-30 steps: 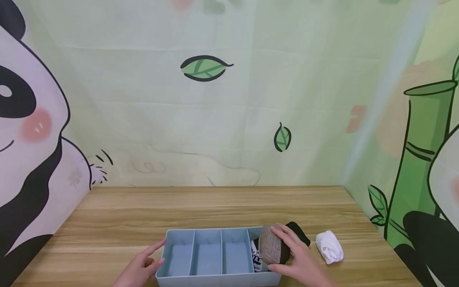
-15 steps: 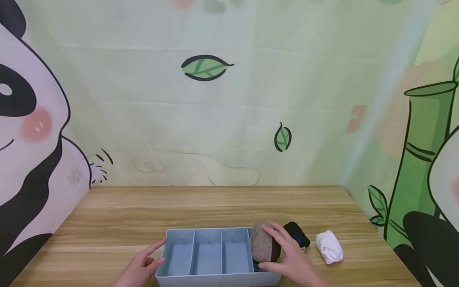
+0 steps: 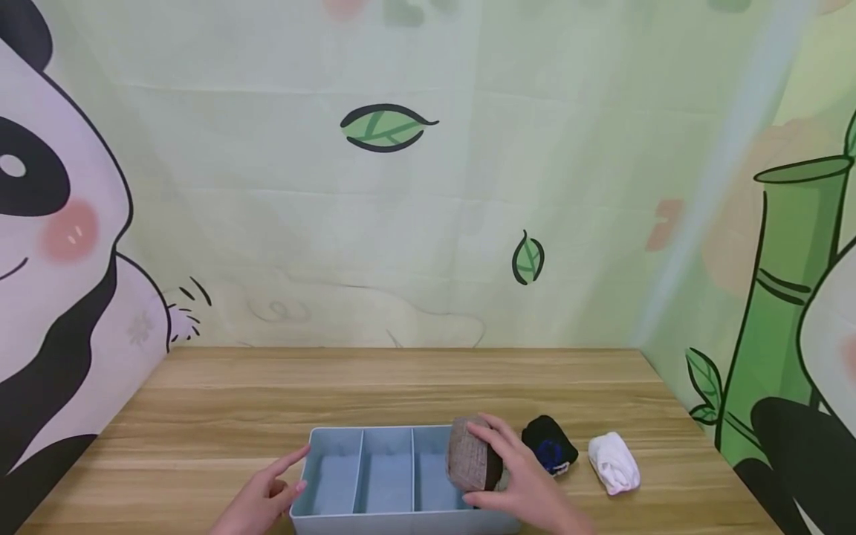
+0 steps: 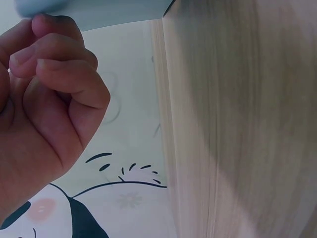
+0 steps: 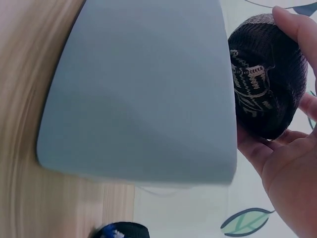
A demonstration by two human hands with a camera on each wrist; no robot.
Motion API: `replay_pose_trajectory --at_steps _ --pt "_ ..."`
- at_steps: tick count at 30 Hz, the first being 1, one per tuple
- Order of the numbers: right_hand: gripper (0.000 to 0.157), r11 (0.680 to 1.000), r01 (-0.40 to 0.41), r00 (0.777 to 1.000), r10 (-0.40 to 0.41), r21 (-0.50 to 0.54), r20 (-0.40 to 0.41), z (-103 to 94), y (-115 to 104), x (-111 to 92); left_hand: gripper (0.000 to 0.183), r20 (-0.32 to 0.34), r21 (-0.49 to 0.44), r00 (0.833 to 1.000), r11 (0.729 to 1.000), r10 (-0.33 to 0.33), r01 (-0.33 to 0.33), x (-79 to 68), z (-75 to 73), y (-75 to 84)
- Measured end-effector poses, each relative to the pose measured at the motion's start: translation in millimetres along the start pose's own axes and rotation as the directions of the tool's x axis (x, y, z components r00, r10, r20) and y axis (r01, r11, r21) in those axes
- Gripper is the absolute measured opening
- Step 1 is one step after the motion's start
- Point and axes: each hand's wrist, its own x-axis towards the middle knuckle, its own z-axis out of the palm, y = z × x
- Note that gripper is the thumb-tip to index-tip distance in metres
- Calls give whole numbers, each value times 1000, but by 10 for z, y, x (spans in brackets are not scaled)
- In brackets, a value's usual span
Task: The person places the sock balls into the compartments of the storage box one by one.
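A rolled pair of socks, brown-grey with a black end, is held in my right hand, thumb at the near side and fingers over the far side. It hangs above the right part of a light-blue divided box, partly over the third compartment. In the right wrist view, the dark end of the rolled socks shows a pale knitted pattern, beyond the box wall. My left hand touches the box's left end with index finger and thumb; its other fingers curl loosely. My right hand hides the rightmost compartment.
Right of the box, a black rolled sock bundle with a blue mark lies on the wooden table. Farther right is a white rolled bundle. A printed cloth backdrop rises behind the table.
My right hand has carried the brown-grey socks leftward from over the rightmost compartment toward the third one, uncovering more of the black bundle. My left hand stays at the box's left end.
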Motion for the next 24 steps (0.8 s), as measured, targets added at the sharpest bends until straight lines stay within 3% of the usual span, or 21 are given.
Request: replay_pose_trajectory --at_steps 6,15,24 --pt "71 1000 -17 999 17 6 41 48 -54 71 60 10 0 1000 1000 6 -6 2 -6 -16" --pt "73 998 10 998 -6 -55 67 163 -29 152 60 17 -10 999 1000 -27 27 8 -11 -26" --pt "73 996 41 994 -33 -81 104 257 -3 213 61 32 -14 999 1000 -18 19 16 -21 -33"
